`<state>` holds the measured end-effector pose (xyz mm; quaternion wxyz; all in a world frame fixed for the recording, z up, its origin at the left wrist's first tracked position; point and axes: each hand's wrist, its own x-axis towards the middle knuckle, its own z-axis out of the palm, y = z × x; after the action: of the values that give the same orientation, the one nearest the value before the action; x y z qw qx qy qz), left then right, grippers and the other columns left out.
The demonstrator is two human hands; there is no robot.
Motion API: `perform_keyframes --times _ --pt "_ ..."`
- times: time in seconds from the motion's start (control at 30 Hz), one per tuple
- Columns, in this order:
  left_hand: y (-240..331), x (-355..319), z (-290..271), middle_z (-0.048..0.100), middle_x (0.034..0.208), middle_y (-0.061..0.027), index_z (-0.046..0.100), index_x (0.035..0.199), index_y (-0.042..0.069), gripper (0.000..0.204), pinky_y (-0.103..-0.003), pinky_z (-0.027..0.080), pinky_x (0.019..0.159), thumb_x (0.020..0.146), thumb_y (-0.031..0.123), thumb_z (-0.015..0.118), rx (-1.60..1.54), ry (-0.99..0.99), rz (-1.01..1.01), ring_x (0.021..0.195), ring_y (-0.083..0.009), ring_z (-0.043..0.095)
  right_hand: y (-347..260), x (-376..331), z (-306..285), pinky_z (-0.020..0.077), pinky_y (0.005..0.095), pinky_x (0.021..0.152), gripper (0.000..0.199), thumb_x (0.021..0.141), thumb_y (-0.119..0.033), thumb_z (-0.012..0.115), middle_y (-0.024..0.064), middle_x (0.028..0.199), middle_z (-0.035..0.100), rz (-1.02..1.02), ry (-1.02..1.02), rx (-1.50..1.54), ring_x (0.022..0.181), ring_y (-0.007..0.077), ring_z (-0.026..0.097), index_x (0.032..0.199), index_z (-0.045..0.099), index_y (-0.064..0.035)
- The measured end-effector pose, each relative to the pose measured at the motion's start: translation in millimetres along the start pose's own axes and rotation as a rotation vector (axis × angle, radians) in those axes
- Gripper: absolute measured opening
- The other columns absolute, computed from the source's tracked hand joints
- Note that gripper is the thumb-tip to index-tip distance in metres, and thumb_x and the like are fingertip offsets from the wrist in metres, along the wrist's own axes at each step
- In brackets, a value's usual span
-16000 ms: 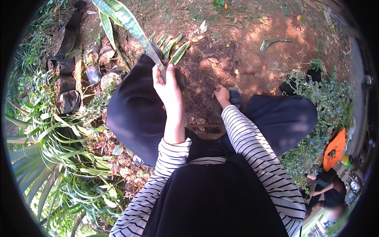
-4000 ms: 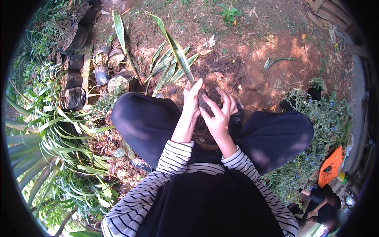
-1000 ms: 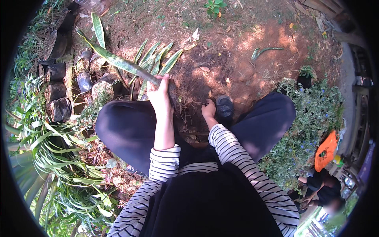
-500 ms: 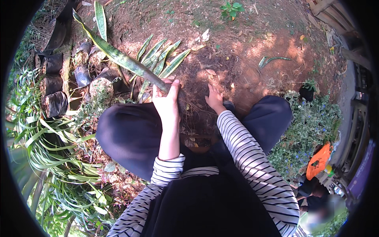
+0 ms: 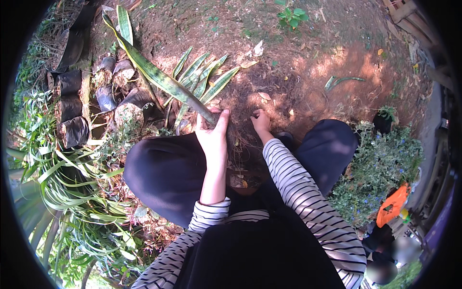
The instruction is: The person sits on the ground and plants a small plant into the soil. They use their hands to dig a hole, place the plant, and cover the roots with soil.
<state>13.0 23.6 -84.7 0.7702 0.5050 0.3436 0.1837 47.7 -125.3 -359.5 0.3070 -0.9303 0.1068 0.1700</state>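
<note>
My left hand (image 5: pixel 212 135) is closed round the lower end of a long snake plant leaf (image 5: pixel 166 83), mottled green with a yellow edge. The leaf slants up and away to the left. Just right of it, my right hand (image 5: pixel 261 121) rests low at the loose brown soil (image 5: pixel 250 98), its fingers curled in; whether anything is inside them is hidden. Beyond the left hand, several shorter snake plant leaves (image 5: pixel 197 74) lean out over the ground. Thin roots and dry fibres (image 5: pixel 244 144) lie between my two hands.
Black plastic plant bags (image 5: pixel 75 130) stand in rows on the left, above strappy green plants (image 5: pixel 72 188). A small leafy plant (image 5: pixel 291 18) grows at the far side. On the right are a cut leaf piece (image 5: pixel 344 81), a bushy blue-flowered plant (image 5: pixel 380 159), an orange object (image 5: pixel 392 204) and people.
My right hand's fingers, spread on the soil before, have curled in. My left hand still holds the leaf. The whole view has shifted slightly.
</note>
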Motion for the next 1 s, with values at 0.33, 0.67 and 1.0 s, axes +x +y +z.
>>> perform_keyframes --times 0.33,0.67,1.0 --pt "-15 12 13 0.055 0.073 -0.0001 0.051 0.084 0.009 0.014 -0.02 0.041 0.053 0.081 -0.001 0.061 -0.02 -0.06 -0.012 0.06 -0.0061 0.051 -16 31 -30 0.0457 0.0235 0.066 0.02 0.077 -0.007 0.067 0.0005 0.075 0.055 -0.005 0.357 0.689 0.069 0.0103 0.054 0.093 0.055 -0.004" --pt "-22 -2 22 0.058 0.08 -0.001 0.056 0.091 0.003 0.018 -0.021 0.044 0.066 0.077 0.002 0.066 0.024 -0.267 -0.096 0.072 -0.0078 0.055 -118 -52 -217 0.0445 0.0241 0.072 0.055 0.075 -0.003 0.068 0.0033 0.088 0.054 -0.371 -0.025 0.73 0.08 0.0094 0.049 0.125 0.046 -0.0133" --pt "-14 -20 13 0.064 0.087 -0.0064 0.055 0.11 -0.001 0.038 -0.024 0.048 0.076 0.074 -0.001 0.065 0.16 -0.594 -0.077 0.082 -0.0114 0.06 -125 -118 -232 0.0466 0.0287 0.065 0.068 0.069 -0.008 0.073 0.0102 0.085 0.064 -0.46 -0.093 0.535 0.077 0.0161 0.061 0.126 0.035 -0.011"
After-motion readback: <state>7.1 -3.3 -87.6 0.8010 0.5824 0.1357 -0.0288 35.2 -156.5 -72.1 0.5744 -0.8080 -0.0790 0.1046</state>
